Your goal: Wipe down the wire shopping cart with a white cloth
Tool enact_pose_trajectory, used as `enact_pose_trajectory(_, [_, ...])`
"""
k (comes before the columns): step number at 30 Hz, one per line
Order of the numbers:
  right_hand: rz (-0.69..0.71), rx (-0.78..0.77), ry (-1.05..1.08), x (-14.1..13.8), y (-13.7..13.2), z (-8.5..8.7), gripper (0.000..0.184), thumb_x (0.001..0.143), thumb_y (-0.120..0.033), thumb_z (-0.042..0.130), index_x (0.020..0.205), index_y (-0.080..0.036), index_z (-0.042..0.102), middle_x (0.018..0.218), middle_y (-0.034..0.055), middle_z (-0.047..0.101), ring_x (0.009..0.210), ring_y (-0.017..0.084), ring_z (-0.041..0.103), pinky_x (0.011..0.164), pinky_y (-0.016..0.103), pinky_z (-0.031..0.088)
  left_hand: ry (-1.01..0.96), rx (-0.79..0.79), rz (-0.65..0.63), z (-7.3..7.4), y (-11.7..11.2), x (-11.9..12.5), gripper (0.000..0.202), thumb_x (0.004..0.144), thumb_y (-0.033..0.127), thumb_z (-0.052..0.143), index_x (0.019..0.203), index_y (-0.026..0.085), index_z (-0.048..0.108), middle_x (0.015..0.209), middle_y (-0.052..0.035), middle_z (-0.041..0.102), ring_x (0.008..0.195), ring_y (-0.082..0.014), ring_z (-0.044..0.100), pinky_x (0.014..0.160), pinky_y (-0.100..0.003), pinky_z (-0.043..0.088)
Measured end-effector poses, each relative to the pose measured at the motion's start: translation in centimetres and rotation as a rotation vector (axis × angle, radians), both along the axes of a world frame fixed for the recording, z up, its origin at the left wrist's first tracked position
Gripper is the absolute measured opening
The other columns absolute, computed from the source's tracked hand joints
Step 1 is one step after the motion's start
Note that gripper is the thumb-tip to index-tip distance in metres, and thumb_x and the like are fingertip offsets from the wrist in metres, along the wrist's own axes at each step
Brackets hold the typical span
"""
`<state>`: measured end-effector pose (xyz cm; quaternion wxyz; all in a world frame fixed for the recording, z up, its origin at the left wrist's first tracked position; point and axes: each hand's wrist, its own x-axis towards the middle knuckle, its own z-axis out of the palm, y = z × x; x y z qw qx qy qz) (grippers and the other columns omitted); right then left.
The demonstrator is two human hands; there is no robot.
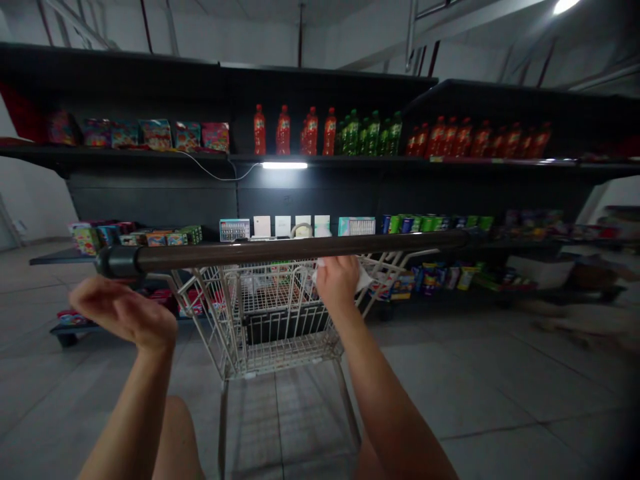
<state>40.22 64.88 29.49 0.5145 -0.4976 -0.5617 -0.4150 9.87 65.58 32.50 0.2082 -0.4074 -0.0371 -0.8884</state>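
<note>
A wire shopping cart (270, 313) stands in front of me, its dark handle bar (280, 252) running across the middle of the view. My right hand (337, 283) is closed on a white cloth (364, 279) pressed against the underside of the bar. My left hand (123, 312) hovers below the bar's left end cap (117, 261), fingers loosely curled and apart, holding nothing and touching nothing.
Dark store shelves (320, 160) face me. Red and green bottles (345, 133) line the top shelf, snack bags (155, 133) sit at its left, and boxes and cans (430, 223) fill the middle shelf. Grey tiled floor (500, 387) surrounds the cart.
</note>
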Motion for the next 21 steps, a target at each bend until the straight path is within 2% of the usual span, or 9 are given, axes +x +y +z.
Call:
enact_pose_trajectory(1, [0.057, 0.014, -0.048, -1.6, -0.1, -0.2, 0.033, 0.08, -0.013, 0.047, 0.105, -0.02, 0.067, 0.103, 0.012, 0.063, 0.105, 0.028, 0.054, 0.092, 0.047, 0.045, 0.103, 0.078, 0.016, -0.7, -0.9, 0.9, 0.024, 0.078, 0.044, 0.05, 0.073, 0.022, 0.042, 0.069, 0.0022, 0.035, 0.061, -0.0134, 0.037, 0.058, -0.03, 0.033])
enact_pose_trajectory(3, [0.168, 0.064, -0.124, -3.9, 0.0, -0.6, 0.033, 0.082, -0.013, 0.047, 0.107, -0.021, 0.066, 0.112, 0.0109, 0.062, 0.111, 0.027, 0.053, 0.096, 0.047, 0.045, 0.76, -0.074, 0.124, -1.2, -2.2, 3.0, 0.008, 0.079, 0.029, 0.05, 0.078, 0.021, 0.051, 0.072, -0.0002, 0.049, 0.065, -0.0157, 0.048, 0.06, -0.031, 0.041])
enact_pose_trajectory(4, [0.22, 0.091, -0.149, -4.6, 0.3, -1.0, 0.031, 0.083, -0.013, 0.047, 0.105, -0.021, 0.067, 0.117, 0.0102, 0.06, 0.115, 0.026, 0.052, 0.099, 0.047, 0.044, 0.978, -0.14, 0.197, -0.9, -2.5, 4.0, 0.004, 0.078, 0.024, 0.053, 0.08, 0.021, 0.053, 0.077, -0.0016, 0.053, 0.069, -0.0161, 0.052, 0.062, -0.031, 0.044])
enact_pose_trajectory(7, [0.338, 0.096, -0.223, -5.7, 1.8, -3.2, 0.023, 0.087, -0.015, 0.048, 0.094, -0.023, 0.068, 0.123, 0.0061, 0.059, 0.124, 0.022, 0.048, 0.107, 0.045, 0.039, 1.043, -0.309, 0.368, 1.7, -1.3, 5.9, 0.01, 0.084, 0.026, 0.052, 0.086, 0.019, 0.059, 0.086, -0.0062, 0.06, 0.082, -0.0196, 0.057, 0.074, -0.035, 0.047])
enact_pose_trajectory(10, [0.364, 0.025, -0.364, -6.1, 4.0, -7.7, 0.019, 0.09, -0.018, 0.051, 0.091, -0.024, 0.069, 0.119, 0.0023, 0.065, 0.123, 0.018, 0.051, 0.105, 0.04, 0.041, 1.192, -0.566, 0.543, 4.7, 1.4, 5.9, 0.035, 0.086, 0.045, 0.051, 0.1, 0.016, 0.062, 0.094, -0.0112, 0.064, 0.086, -0.0237, 0.06, 0.075, -0.039, 0.048])
enact_pose_trajectory(12, [0.381, -0.023, -0.476, -6.0, 5.1, -11.3, 0.017, 0.09, -0.02, 0.053, 0.092, -0.023, 0.07, 0.115, 0.0015, 0.067, 0.117, 0.016, 0.055, 0.1, 0.036, 0.044, 1.327, -0.722, 0.599, 5.6, 2.9, 5.4, 0.04, 0.086, 0.053, 0.049, 0.098, 0.018, 0.065, 0.083, -0.0082, 0.066, 0.077, -0.0225, 0.062, 0.069, -0.037, 0.047])
enact_pose_trajectory(15, [0.436, -0.09, -0.603, -5.5, 5.5, -15.2, 0.016, 0.09, -0.019, 0.054, 0.095, -0.021, 0.069, 0.115, 0.0018, 0.068, 0.112, 0.016, 0.058, 0.092, 0.034, 0.047, 1.437, -0.772, 0.656, 5.5, 4.1, 4.6, 0.044, 0.088, 0.056, 0.046, 0.099, 0.019, 0.068, 0.074, -0.0067, 0.068, 0.074, -0.0211, 0.063, 0.07, -0.035, 0.046])
enact_pose_trajectory(17, [0.461, -0.118, -0.649, -5.7, 5.1, -15.5, 0.017, 0.09, -0.018, 0.053, 0.097, -0.02, 0.069, 0.114, 0.002, 0.068, 0.109, 0.017, 0.059, 0.088, 0.035, 0.048, 1.469, -0.771, 0.693, 5.1, 4.4, 4.2, 0.046, 0.088, 0.057, 0.045, 0.104, 0.02, 0.068, 0.078, -0.0079, 0.07, 0.077, -0.0215, 0.063, 0.072, -0.034, 0.046])
enact_pose_trajectory(21, [0.553, -0.137, -0.606, -9.0, 4.5, -12.1, 0.016, 0.09, -0.023, 0.054, 0.095, -0.025, 0.069, 0.115, -0.0006, 0.067, 0.114, 0.017, 0.056, 0.098, 0.037, 0.045, 1.493, -0.751, 0.707, 4.7, 5.2, 3.3, 0.041, 0.091, 0.05, 0.043, 0.107, 0.022, 0.068, 0.084, -0.0083, 0.071, 0.083, -0.0228, 0.064, 0.075, -0.035, 0.045])
